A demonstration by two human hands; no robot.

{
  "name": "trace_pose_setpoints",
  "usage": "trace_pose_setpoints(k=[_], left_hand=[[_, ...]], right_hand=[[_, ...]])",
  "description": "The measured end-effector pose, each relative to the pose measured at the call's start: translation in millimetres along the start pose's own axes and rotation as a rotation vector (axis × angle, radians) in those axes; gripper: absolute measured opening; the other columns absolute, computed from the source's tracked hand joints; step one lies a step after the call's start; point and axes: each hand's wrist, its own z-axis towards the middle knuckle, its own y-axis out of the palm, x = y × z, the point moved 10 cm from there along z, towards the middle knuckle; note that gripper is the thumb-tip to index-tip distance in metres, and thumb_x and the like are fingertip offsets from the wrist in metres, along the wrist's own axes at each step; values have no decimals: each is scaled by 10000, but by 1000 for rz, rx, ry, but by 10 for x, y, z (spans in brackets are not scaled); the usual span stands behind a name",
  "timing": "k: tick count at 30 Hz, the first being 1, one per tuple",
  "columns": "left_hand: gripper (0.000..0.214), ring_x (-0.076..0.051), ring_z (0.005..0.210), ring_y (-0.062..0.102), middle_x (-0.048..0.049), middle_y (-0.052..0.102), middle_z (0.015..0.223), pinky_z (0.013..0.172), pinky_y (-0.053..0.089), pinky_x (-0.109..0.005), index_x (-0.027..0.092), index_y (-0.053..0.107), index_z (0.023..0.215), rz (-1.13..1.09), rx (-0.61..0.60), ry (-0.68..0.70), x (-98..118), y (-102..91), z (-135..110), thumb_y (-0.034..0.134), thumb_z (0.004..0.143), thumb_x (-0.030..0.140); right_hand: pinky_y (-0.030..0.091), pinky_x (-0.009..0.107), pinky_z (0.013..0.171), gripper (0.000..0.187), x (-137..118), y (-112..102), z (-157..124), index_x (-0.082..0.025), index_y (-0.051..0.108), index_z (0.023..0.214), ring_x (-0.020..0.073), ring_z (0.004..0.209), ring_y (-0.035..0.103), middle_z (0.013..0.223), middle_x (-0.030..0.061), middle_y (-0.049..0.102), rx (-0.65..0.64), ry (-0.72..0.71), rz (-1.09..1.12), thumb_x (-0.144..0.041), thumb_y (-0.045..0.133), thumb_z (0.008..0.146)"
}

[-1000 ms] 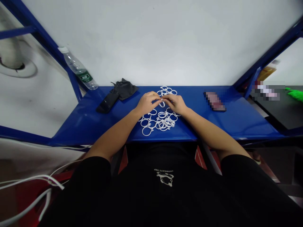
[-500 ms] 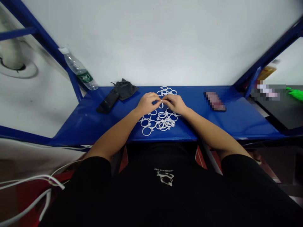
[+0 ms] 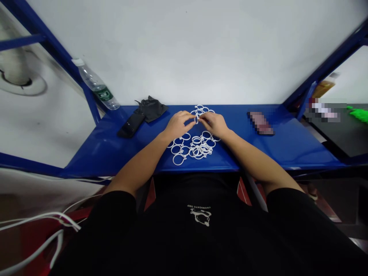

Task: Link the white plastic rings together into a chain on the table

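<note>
A small white plastic ring (image 3: 197,120) is pinched between my two hands, above the blue tabletop. My left hand (image 3: 179,124) has thumb and fingertips closed on its left side. From the right, my right hand (image 3: 213,123) grips it with thumb and forefinger; the fingertips partly hide it. Closer to me lies a loose heap of white rings (image 3: 198,148), each with a small tab, some overlapping. Just beyond my fingers sits a smaller group of white rings (image 3: 200,109), partly covered by my hands.
On the blue table (image 3: 149,153), a crumpled black bag (image 3: 153,108) and a black phone-like object (image 3: 131,125) lie at left. A plastic bottle (image 3: 99,86) leans at the left edge. A blurred-out flat phone-shaped object (image 3: 261,123) lies at right. Blue frame posts flank both sides.
My hands have shifted slightly, and the held ring has been raised and turned from hanging below the fingertips to upright between them. The heaps of rings stay where they were.
</note>
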Motion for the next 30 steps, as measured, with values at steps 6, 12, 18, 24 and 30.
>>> trace_pose_setpoints(k=[6, 12, 18, 24, 30], left_hand=[[162, -253, 934, 751, -68, 828, 1027, 926, 618, -417, 270, 897, 1059, -37, -251, -55, -195, 135, -75, 850, 979, 403], [186, -254, 984, 759, -79, 820, 1094, 866, 581, -361, 246, 887, 1003, 67, -534, -177, -229, 205, -178, 836, 875, 371], [128, -233, 890, 733, -83, 815, 1002, 840, 533, -369, 224, 845, 906, 109, -541, -226, -199, 242, -157, 721, 939, 216], [180, -199, 768, 709, -16, 791, 824, 765, 504, -330, 219, 806, 1146, -18, -272, -378, -289, 95, -91, 714, 995, 182], [376, -191, 720, 709, 25, 748, 727, 720, 503, -314, 208, 767, 1311, -128, -183, -423, -261, 114, -94, 730, 949, 113]], right_hand=[[578, 378, 821, 226, 448, 45, -18, -244, 864, 1198, 280, 932, 775, 1140, 114, 887, 3, 173, -79, -328, 684, 1092], [560, 361, 853, 243, 506, 83, -19, -235, 883, 1183, 262, 937, 766, 1097, 89, 889, -132, 235, -63, -298, 683, 1061], [543, 354, 833, 244, 276, 99, -19, -223, 883, 1146, 237, 879, 759, 1060, 68, 884, -256, 83, 73, -296, 693, 1011], [560, 359, 830, 316, -103, 49, -30, -221, 841, 1286, 223, 882, 744, 1097, 82, 866, -176, -88, 149, -414, 703, 1078], [583, 369, 846, 379, -473, 115, -68, -240, 815, 1360, 252, 1028, 785, 1199, 111, 860, -152, -260, 42, -507, 626, 1167]])
